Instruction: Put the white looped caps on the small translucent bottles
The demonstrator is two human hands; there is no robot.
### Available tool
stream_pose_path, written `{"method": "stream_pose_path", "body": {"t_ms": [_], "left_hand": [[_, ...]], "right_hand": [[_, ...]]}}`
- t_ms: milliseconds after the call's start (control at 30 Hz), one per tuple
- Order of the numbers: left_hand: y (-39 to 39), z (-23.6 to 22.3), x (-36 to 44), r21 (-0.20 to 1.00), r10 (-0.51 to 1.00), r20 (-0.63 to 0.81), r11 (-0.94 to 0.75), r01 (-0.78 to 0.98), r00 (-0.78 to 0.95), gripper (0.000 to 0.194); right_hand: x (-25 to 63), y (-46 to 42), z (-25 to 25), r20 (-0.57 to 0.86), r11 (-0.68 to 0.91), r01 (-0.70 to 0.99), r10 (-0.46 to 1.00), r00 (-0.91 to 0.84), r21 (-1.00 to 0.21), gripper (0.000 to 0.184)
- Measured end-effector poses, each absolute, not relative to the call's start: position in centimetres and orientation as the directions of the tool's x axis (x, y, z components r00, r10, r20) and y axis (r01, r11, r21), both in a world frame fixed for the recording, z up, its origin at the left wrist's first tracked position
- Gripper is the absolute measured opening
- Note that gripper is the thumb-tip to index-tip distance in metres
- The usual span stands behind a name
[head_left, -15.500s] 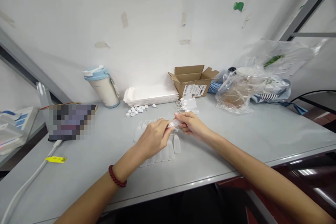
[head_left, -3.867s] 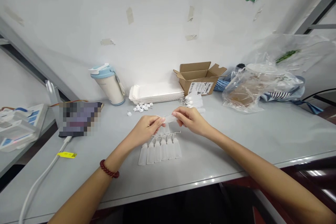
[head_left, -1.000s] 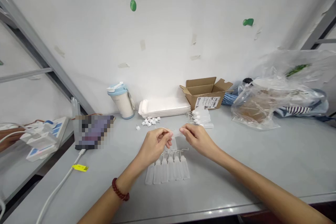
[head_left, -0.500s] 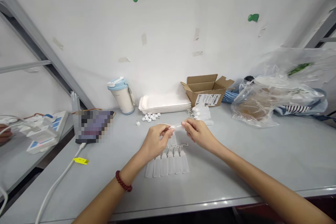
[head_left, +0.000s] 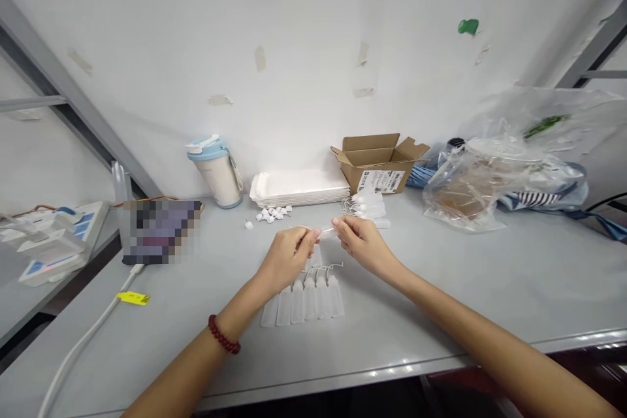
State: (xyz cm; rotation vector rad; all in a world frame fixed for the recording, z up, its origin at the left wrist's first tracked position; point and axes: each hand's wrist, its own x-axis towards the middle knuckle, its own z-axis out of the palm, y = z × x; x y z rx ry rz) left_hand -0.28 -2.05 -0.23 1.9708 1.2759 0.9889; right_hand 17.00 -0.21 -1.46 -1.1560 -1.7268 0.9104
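Observation:
My left hand (head_left: 288,256) and my right hand (head_left: 363,243) meet above the desk, each with fingertips pinched. Between them runs a thin, whitish translucent piece (head_left: 328,230), gripped at both ends; its exact kind is too small to make out. Below the hands, several clear squeeze bottles (head_left: 311,300) lie side by side, thin white tubes curling from their tops. Another bottle shows partly behind my left fingers. Past my right hand is a pile of similar bottles (head_left: 371,204) with white caps. Small white caps (head_left: 271,213) with thin tips lie scattered beyond my left hand.
Behind are a stack of white trays (head_left: 304,191), an open cardboard box (head_left: 377,173) and a blue-lidded cup (head_left: 215,173). A plastic bag (head_left: 465,196) lies at right. A phone (head_left: 164,235) with a white cable (head_left: 81,346) and power strips (head_left: 63,248) occupy the left.
My right fingertips are closer to my left ones, and the thin piece now spans both pinches. The whole view has shifted slightly; bottles and caps lie as before.

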Motion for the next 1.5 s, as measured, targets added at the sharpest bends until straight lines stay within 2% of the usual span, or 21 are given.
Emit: {"method": "stream_pose_path", "body": {"t_ms": [133, 467, 633, 733, 833, 933, 1000, 1100, 1267, 1367, 1500], "left_hand": [[-2.2, 0.0, -0.1, 0.715, 0.909, 0.322, -0.417, 0.561, 0.265, 0.036], [-2.4, 0.2, -0.3, 0.634, 0.846, 0.444, -0.529, 0.564, 0.294, 0.031], [-1.6, 0.3, -0.9, 0.587, 0.813, 0.496, -0.573, 0.572, 0.305, 0.024], [0.0, 0.1, -3.8, 0.545, 0.863, 0.441, -0.476, 0.69, 0.247, 0.021], [2.0, -0.6, -8.1, 0.351, 0.916, 0.398, -0.21, 0.912, 0.058, 0.02], [3.4, -1.4, -11.1, 0.203, 0.95, 0.307, -0.004, 0.979, -0.06, 0.029], [3.8, -1.7, -11.9, 0.208, 0.97, 0.228, 0.039, 0.977, -0.087, 0.031], [3.8, -1.6, -11.7, 0.267, 0.985, 0.135, 0.069, 0.961, -0.108, 0.029], [3.7, -1.3, -11.2, 0.299, 0.99, 0.097, 0.074, 0.951, -0.107, 0.018], [3.8, -1.4, -11.2, 0.311, 0.987, 0.099, 0.087, 0.946, -0.124, 0.019], [3.6, -1.4, -10.8, 0.336, 0.988, 0.081, 0.096, 0.937, -0.13, 0.025]], "right_hand": [[17.0, -0.2, -1.3, 0.217, 0.275, 0.27, 0.95, -0.226, -0.923, 0.046], [16.7, -0.8, -0.2, 0.107, 0.131, 0.11, 0.974, -0.201, -0.985, 0.049], [16.7, -0.2, -0.5, 0.114, 0.128, 0.084, 0.981, -0.155, -0.988, 0.049], [18.5, 1.4, -0.3, 0.251, 0.248, 0.171, 0.968, -0.001, -0.954, 0.048], [21.5, 3.4, 0.2, 0.433, 0.353, 0.344, 0.88, 0.194, -0.87, 0.042], [24.5, 5.0, 0.8, 0.51, 0.348, 0.493, 0.825, 0.242, -0.797, 0.036], [25.9, 5.6, 1.1, 0.49, 0.321, 0.529, 0.845, 0.215, -0.785, 0.035], [27.0, 5.8, 1.4, 0.427, 0.315, 0.549, 0.9, 0.086, -0.774, 0.036], [27.6, 5.9, 1.1, 0.276, 0.305, 0.581, 0.951, -0.141, -0.755, 0.03], [27.6, 5.9, 0.9, 0.253, 0.289, 0.691, 0.955, -0.157, -0.663, 0.025], [27.4, 5.8, 0.8, 0.251, 0.256, 0.847, 0.956, -0.151, -0.466, 0.02]]}}
